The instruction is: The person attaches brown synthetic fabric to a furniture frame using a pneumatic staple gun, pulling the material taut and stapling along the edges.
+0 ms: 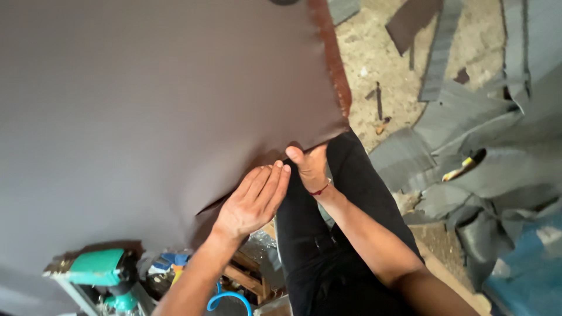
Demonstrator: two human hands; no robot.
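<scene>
A large sheet of dark brown, smooth leather-like material [146, 99] filled the upper left and centre of the frame, its right edge showing a rougher reddish-brown underside where it curled near the top centre. The sheet's lower right corner hung just above the middle of the frame, and both hands met there. The left hand [253, 202], reaching up from the lower centre, lay flat with fingers extended and close together, palm pressed against the sheet's lower edge, grasping nothing. The right hand [310, 165], coming from the lower right with a thin red thread bracelet [321, 189] on its wrist, held the corner of the sheet; its thumb pointed up against the material, with the other fingers hidden behind it. Below the hands, the person's leg in black trousers [345, 234] ran from the centre to the bottom of the frame. In the lower left stood a teal-green machine [102, 269] beside a clutter of small tools, a wooden stool [249, 278] and a blue loop of tubing [228, 299]. At the right, grey offcuts of sheet material [468, 117] lay scattered over a rough concrete floor [374, 64].
</scene>
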